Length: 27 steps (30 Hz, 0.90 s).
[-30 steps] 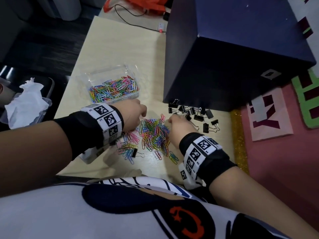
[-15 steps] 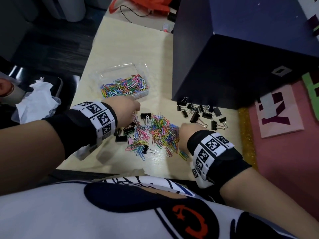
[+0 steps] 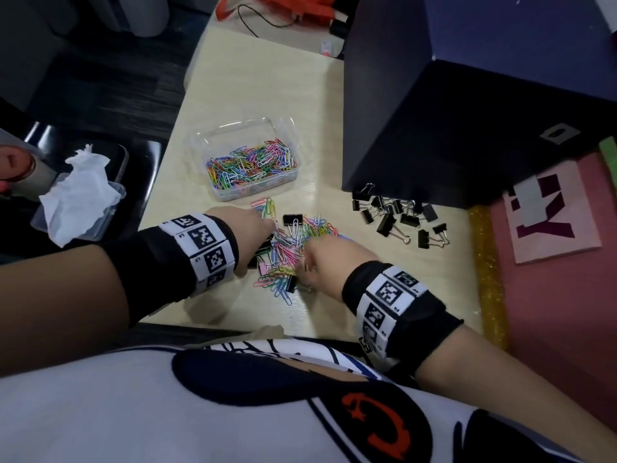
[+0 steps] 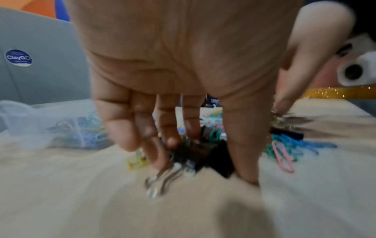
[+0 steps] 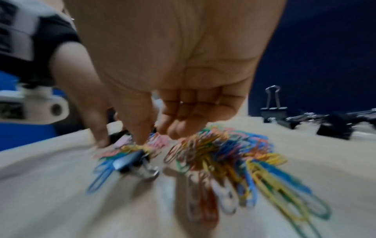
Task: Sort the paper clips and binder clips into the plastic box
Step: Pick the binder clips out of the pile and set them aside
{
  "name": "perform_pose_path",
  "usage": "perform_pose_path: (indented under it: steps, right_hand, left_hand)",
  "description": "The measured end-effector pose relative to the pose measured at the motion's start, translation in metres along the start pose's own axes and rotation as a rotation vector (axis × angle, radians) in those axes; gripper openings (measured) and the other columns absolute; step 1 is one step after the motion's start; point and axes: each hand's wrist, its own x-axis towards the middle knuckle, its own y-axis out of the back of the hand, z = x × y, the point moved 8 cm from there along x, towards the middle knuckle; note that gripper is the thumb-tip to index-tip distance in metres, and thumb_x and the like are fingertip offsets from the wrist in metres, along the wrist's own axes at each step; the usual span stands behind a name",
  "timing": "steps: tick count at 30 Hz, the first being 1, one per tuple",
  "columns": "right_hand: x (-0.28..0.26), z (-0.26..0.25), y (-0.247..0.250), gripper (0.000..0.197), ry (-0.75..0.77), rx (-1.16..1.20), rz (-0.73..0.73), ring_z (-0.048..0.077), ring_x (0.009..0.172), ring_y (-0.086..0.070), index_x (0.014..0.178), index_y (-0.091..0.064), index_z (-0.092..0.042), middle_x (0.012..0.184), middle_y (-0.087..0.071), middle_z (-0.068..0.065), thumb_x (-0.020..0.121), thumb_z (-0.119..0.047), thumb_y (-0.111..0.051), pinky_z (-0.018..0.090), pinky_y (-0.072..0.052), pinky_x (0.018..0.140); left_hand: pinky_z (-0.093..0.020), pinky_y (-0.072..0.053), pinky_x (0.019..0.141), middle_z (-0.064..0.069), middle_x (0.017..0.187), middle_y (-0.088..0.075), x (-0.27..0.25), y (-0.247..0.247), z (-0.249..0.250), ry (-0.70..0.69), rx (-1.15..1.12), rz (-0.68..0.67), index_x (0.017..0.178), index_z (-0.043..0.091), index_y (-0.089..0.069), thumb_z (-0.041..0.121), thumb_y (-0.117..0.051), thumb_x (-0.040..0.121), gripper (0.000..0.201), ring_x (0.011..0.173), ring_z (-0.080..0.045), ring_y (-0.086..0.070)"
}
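Hands [image 3: 253, 228] curled, touching paper clips [image 3: 290, 245]

Both hands, left hand [image 3: 253, 235] and right hand [image 3: 334, 265], reach into the mixed clip pile [image 3: 293, 248]; the plastic box [image 3: 247, 162] holds coloured paper clips

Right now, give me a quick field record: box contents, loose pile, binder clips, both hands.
plastic box: holds coloured paper clips only
loose pile: paper clips mixed with a few binder clips, near the table's front edge
sorted binder clips: black, grouped beside the dark box
left hand: fingers on black binder clips in the pile
right hand: fingertips in the pile, grip unclear
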Motion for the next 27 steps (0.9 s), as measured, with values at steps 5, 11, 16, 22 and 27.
perform_pose_path:
  steps: [5, 11, 16, 22, 27]
  right_hand:
    - [0.004, -0.035, -0.02, 0.049, 0.193, -0.22, 0.008, 0.03, 0.11, -0.055, 0.124, -0.05, -0.014, 0.121, -0.054, 0.008, 0.088, -0.047, -0.055, 0.039, -0.047, 0.083]
    - [0.005, -0.031, -0.013, 0.042, 0.225, -0.099, 0.096, 0.03, 0.108, -0.056, 0.121, -0.048, -0.014, 0.12, -0.053, 0.008, 0.089, -0.039, -0.057, 0.035, -0.045, 0.076]
    - [0.005, 0.001, 0.01, 0.029, 0.139, 0.249, 0.285, 0.022, 0.097, -0.056, 0.104, -0.053, -0.021, 0.108, -0.057, 0.001, 0.085, -0.041, -0.063, 0.032, -0.044, 0.078]
    - [0.006, 0.057, 0.026, 0.023, -0.058, 0.448, 0.454, 0.015, 0.083, -0.058, 0.094, -0.054, -0.023, 0.101, -0.052, -0.003, 0.084, -0.038, -0.067, 0.032, -0.051, 0.079]
    - [0.004, 0.104, 0.039, 0.025, -0.323, 0.448, 0.607, 0.022, 0.1, -0.055, 0.108, -0.057, -0.022, 0.116, -0.047, 0.001, 0.088, -0.036, -0.059, 0.033, -0.049, 0.082]
  left_hand:
    - [-0.036, -0.048, 0.064, -0.007, 0.11, -0.052, 0.0, 0.002, 0.0, -0.011, -0.032, 0.05, 0.122, 0.02, -0.044, 0.027, -0.076, 0.072, 0.059, 0.092, -0.03, -0.061]
    - [-0.033, -0.049, 0.062, 0.0, 0.095, -0.057, 0.003, 0.013, -0.004, 0.005, -0.062, 0.085, 0.107, 0.023, -0.047, 0.04, -0.075, 0.068, 0.051, 0.083, -0.023, -0.057]
    - [-0.027, -0.037, 0.057, 0.005, 0.083, -0.054, 0.007, 0.037, -0.01, -0.007, -0.119, 0.126, 0.102, 0.025, -0.054, 0.043, -0.069, 0.075, 0.035, 0.081, -0.021, -0.053]
    - [-0.029, -0.041, 0.066, 0.0, 0.104, -0.058, 0.02, 0.031, -0.005, -0.053, -0.035, 0.067, 0.112, 0.026, -0.056, 0.032, -0.062, 0.083, 0.03, 0.095, -0.022, -0.057]
    - [-0.029, -0.041, 0.062, 0.0, 0.102, -0.058, 0.023, 0.029, -0.006, -0.031, -0.045, 0.042, 0.109, 0.025, -0.054, 0.034, -0.065, 0.081, 0.031, 0.092, -0.021, -0.057]
